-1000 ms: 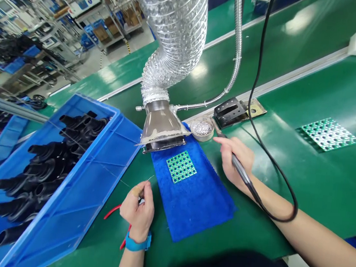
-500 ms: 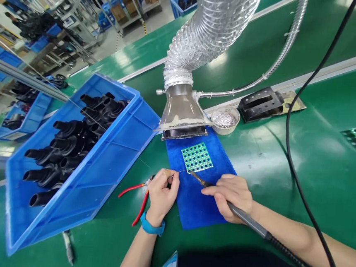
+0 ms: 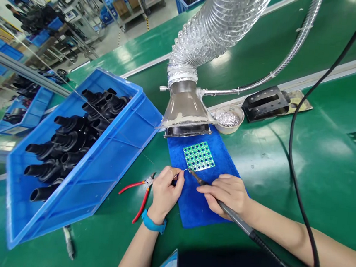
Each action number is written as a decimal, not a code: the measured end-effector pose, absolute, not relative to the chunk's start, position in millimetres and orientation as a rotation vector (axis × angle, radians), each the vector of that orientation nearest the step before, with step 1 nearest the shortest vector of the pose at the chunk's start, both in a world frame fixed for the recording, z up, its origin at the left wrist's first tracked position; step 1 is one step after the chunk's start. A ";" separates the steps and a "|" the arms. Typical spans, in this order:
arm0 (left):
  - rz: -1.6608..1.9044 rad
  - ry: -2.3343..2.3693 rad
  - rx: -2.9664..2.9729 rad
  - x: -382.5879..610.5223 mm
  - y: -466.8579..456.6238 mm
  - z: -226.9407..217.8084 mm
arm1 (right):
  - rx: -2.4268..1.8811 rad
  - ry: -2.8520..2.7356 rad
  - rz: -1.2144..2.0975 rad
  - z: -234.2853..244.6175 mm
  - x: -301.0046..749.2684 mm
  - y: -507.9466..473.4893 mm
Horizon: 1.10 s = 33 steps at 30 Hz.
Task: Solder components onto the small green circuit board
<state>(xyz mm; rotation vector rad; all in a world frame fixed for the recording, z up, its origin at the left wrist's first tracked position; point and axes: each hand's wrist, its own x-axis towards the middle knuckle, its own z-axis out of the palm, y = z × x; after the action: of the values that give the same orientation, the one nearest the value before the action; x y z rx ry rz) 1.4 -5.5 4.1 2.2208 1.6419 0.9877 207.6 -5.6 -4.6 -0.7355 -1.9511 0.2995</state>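
My left hand (image 3: 166,190), with a blue band at the wrist, pinches a thin solder wire (image 3: 186,170) whose end reaches the lower left corner of a green circuit board (image 3: 199,156). In my right hand (image 3: 227,196) is a soldering iron (image 3: 236,217), held like a pen. Its tip meets the same corner of the board, close to the wire's end; whether they touch I cannot tell. The board lies flat on a blue cloth (image 3: 196,214). Red-handled cutters (image 3: 143,193) rest open on the green table, left of my left hand.
A fume hood (image 3: 185,105) on a silver duct hangs just behind the board. Beside it stand a bowl of silvery material (image 3: 229,118) and a black metal holder (image 3: 266,104). A blue crate (image 3: 116,157) of black parts fills the left. The iron's black cable (image 3: 294,160) loops at right.
The view has shifted slightly. My left hand has moved a little up and right with the wire, and the right hand a little left with the iron, at the board's corner.
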 end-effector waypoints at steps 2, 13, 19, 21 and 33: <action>0.980 1.598 2.259 2.6 -5.9 2.9 | -0.735 -1.970 0.286 -5.3 208.0 -6.0; 0.768 1.545 2.342 6.7 -11.8 0.4 | -0.730 -1.969 0.275 -3.9 208.6 -5.2; 0.763 1.543 2.329 6.9 -12.9 0.2 | -0.713 -1.963 0.283 -2.3 209.5 -6.4; 0.788 1.547 2.327 6.7 -12.5 0.6 | -0.707 -1.959 0.290 -2.0 209.7 -7.1; 0.989 1.639 2.107 3.9 -8.6 9.5 | -0.708 -1.935 0.274 -0.5 213.8 -8.0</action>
<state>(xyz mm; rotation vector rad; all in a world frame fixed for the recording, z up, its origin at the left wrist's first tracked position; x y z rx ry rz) 3.9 -8.6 9.5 2.1069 1.6388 0.9888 213.8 -8.0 -0.5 -0.7077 -1.9353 0.2742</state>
